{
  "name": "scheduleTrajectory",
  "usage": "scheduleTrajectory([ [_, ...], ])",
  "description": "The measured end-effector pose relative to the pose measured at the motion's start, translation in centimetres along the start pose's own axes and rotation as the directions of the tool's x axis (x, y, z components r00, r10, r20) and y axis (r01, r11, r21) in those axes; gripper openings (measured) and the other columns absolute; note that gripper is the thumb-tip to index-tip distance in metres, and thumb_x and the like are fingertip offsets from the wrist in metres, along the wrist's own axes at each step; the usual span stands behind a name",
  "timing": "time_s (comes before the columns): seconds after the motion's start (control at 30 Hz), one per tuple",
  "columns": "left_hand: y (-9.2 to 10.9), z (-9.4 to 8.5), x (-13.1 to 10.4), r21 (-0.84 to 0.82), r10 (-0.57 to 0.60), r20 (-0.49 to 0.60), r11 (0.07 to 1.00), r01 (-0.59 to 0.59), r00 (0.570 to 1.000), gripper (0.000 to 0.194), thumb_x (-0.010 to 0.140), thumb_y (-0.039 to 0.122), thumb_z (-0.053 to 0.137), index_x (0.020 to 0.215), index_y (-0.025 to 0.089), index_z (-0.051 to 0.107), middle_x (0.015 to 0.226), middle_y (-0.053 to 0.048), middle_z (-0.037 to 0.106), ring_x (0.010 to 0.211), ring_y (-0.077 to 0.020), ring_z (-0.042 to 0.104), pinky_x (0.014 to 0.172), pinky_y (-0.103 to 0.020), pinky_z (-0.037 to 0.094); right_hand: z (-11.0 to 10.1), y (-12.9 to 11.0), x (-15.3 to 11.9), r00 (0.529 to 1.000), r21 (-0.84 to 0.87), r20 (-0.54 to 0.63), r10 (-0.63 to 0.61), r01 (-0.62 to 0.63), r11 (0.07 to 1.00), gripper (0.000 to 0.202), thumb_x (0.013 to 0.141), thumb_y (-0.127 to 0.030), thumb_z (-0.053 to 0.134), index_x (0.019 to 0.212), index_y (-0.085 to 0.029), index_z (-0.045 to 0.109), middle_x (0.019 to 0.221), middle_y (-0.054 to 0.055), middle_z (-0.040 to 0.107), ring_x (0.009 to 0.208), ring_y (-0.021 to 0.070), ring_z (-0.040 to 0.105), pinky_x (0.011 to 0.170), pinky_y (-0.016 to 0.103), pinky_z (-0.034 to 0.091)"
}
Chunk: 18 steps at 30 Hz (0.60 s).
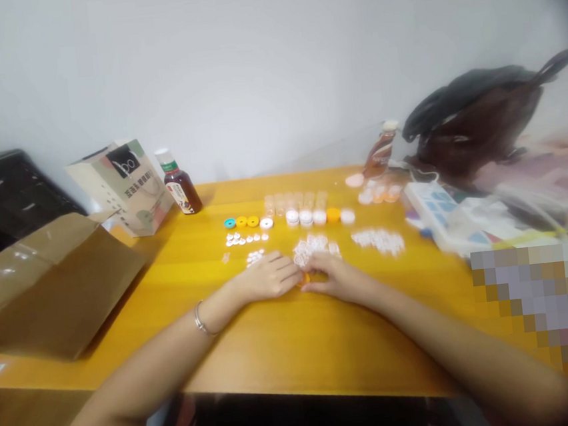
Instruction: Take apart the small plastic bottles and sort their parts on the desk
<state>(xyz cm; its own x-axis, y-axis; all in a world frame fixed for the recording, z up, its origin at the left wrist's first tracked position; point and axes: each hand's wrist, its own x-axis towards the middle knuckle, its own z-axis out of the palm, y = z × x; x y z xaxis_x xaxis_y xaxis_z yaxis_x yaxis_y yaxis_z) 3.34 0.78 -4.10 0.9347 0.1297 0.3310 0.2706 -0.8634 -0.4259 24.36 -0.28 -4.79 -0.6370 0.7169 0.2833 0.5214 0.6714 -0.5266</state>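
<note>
Between my left hand (pixel 271 276) and my right hand (pixel 334 277) is a small round orange cap (pixel 304 278). The fingers of both hands are closed around it, low over the table. My left fingers cover much of the cap, and the picture is blurred. Just beyond the hands lies a heap of small clear-white plastic pieces (pixel 312 245). Small white parts (pixel 255 257) sit beside my left fingers, with rows of white pieces (pixel 246 239) behind them. Farther back runs a line of round caps, including a blue cap (pixel 229 223), yellow caps (pixel 247 222) and white caps (pixel 306 217).
Clear cups (pixel 296 203) stand behind the caps. More clear pieces (pixel 378 241) lie to the right. A brown paper bag (pixel 55 288), a printed bag (pixel 123 185) and a dark bottle (pixel 181 186) are left. Another bottle (pixel 381 150) and a dark bag (pixel 476 121) are right.
</note>
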Motion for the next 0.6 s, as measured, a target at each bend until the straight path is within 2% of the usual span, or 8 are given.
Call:
scheduleTrajectory([
  [0.33, 0.09, 0.40, 0.12, -0.093, -0.089, -0.008, 0.992, 0.088, 0.996, 0.017, 0.091, 0.021, 0.038, 0.089, 0.016, 0.054, 0.084, -0.003, 0.061, 0.078, -0.0123, 0.052, 0.067, -0.028, 0.032, -0.09, -0.06, -0.01, 1.000, -0.004, 0.009, 0.017, -0.017, 1.000, 0.018, 0.071, -0.033, 0.067, 0.077, -0.017, 0.060, 0.076, 0.003, 0.056, 0.074, 0.0168, 0.053, 0.068, 0.028, 0.042],
  [0.47, 0.14, 0.52, 0.19, -0.169, -0.145, -0.011, 0.975, 0.141, 0.989, 0.021, 0.091, 0.024, 0.037, 0.084, 0.017, 0.056, 0.081, -0.003, 0.061, 0.077, -0.0117, 0.052, 0.068, -0.028, 0.031, -0.11, -0.10, -0.02, 1.000, -0.007, 0.001, 0.019, -0.019, 1.000, 0.017, 0.070, -0.033, 0.067, 0.076, -0.018, 0.060, 0.076, 0.003, 0.056, 0.074, 0.0168, 0.053, 0.068, 0.028, 0.042],
  [0.6, 0.20, 0.73, 0.19, -0.278, -0.225, 0.017, 0.935, 0.221, 0.974, 0.021, 0.090, 0.027, 0.039, 0.090, 0.017, 0.058, 0.084, -0.005, 0.061, 0.081, -0.0133, 0.052, 0.069, -0.028, 0.032, -0.07, -0.05, -0.02, 1.000, -0.014, 0.001, 0.021, -0.021, 1.000, 0.018, 0.071, -0.033, 0.067, 0.078, -0.018, 0.060, 0.077, 0.003, 0.057, 0.076, 0.0172, 0.054, 0.069, 0.028, 0.042],
])
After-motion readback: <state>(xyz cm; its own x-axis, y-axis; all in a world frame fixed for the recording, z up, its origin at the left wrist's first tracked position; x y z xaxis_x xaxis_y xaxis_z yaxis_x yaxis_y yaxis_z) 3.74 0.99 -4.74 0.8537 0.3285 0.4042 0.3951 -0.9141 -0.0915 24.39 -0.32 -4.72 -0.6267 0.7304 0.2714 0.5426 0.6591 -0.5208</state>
